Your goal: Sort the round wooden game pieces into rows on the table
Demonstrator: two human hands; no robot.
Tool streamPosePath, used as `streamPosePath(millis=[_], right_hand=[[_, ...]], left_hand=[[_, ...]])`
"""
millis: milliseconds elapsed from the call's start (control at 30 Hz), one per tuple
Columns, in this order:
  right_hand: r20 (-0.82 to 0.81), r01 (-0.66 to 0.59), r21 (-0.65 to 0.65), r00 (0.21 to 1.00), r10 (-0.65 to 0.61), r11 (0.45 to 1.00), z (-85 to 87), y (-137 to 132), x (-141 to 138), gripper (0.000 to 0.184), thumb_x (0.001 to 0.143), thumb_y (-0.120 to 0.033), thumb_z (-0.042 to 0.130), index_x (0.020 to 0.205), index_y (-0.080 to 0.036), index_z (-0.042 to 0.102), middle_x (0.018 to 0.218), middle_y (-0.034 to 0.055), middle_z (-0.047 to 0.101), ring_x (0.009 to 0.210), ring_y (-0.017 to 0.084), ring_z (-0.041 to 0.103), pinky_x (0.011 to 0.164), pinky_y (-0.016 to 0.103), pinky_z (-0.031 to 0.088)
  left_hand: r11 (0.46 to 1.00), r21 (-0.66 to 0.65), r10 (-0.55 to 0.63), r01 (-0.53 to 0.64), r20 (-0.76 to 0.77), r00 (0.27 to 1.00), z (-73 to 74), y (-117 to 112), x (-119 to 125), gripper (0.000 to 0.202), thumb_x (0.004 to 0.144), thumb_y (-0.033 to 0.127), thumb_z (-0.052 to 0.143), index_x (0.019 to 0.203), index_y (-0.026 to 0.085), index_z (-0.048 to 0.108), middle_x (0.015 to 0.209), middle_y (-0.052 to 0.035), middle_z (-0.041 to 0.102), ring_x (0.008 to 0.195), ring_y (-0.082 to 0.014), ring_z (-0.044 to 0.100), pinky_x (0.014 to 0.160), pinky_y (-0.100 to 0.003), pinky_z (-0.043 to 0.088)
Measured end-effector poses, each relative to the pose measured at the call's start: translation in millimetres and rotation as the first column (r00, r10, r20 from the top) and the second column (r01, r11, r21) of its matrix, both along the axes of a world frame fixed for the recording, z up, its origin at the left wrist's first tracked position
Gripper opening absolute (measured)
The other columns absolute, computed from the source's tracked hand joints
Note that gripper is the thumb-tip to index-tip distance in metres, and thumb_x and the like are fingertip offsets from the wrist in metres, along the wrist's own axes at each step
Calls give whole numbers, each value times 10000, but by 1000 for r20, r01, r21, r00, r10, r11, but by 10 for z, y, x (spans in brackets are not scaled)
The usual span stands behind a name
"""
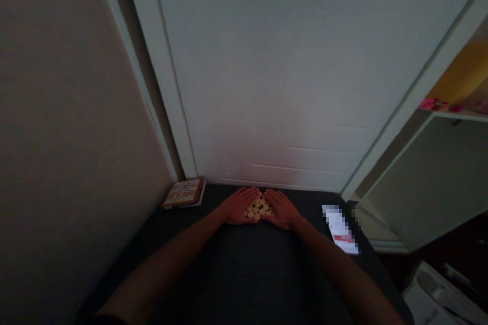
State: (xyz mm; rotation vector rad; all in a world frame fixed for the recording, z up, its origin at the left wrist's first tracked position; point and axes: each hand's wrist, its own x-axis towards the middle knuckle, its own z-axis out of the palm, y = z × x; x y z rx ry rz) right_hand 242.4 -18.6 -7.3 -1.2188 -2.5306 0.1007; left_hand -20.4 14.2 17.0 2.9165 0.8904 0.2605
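Observation:
Several small round, pale yellow discs (256,210) lie close together on the dark table, near its far edge. My left hand (241,206) curves around their left side, palm down, with its fingers stretched out. On the other side my right hand (281,209) borders them, its fingers stretched out too. Both hands touch the outer discs, and the fingertips come near each other at the top. Some discs are partly hidden under the hands. What the discs are made of I cannot tell.
A small stack of books (184,193) lies at the table's (244,274) far left corner. On the right rests a phone (340,229) with a lit screen. A white panel (267,86) rises behind the table, and a wall (76,137) stands at the left.

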Motion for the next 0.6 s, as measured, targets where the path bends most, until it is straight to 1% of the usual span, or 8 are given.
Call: streamPosePath(millis=[100,167,233,300,400,500,600], right_hand=[[-10,-15,40,1000,15,999,9,-71,42,841,911,-629,537,1562,-153,300,1586,163,363,1481,312,302,1206,540,234],[-2,-59,45,998,59,997,20,-131,79,800,924,-594,537,1568,-188,293,1594,140,356,1479,301,311,1202,542,242],[13,-107,38,994,106,994,42,-195,109,782,921,-581,550,1567,-217,303,1602,120,347,1480,295,312,1201,536,249],[26,-144,28,989,144,989,71,-252,121,788,912,-583,567,1566,-229,306,1601,111,350,1483,290,308,1204,525,249],[40,-185,20,982,184,983,104,-302,111,800,911,-587,569,1568,-214,305,1581,118,385,1481,282,317,1219,519,224],[40,-187,24,982,186,982,92,-310,101,765,925,-570,555,1559,-208,328,1571,119,403,1473,279,335,1222,517,226],[18,-144,40,989,144,989,39,-305,113,737,934,-550,551,1554,-211,342,1590,114,371,1476,281,327,1218,512,250]], left_hand=[[999,-2,35,-35,32,999,-23,-119,-68,956,843,790,452,1595,263,186,1652,-92,239,1527,-289,180,1229,-469,128],[999,-14,31,-30,53,998,-43,-201,-111,881,868,763,450,1587,318,206,1656,-53,235,1530,-287,172,1231,-485,124],[999,-28,18,-16,68,998,-58,-264,-139,832,879,744,460,1576,351,237,1652,-31,250,1526,-286,186,1233,-490,124],[999,-38,11,-9,69,998,-63,-298,-147,810,882,738,463,1568,356,263,1647,-28,266,1523,-284,201,1232,-491,129],[999,-43,18,-16,59,998,-60,-310,-141,787,893,731,450,1563,358,277,1646,-28,269,1523,-280,201,1229,-498,137],[999,-38,35,-33,55,998,-53,-310,-137,760,902,725,439,1558,376,280,1641,-26,282,1520,-281,210,1225,-508,134],[999,-23,39,-37,60,997,-59,-319,-146,759,910,716,428,1564,368,265,1636,-33,296,1515,-280,226,1226,-512,123]])
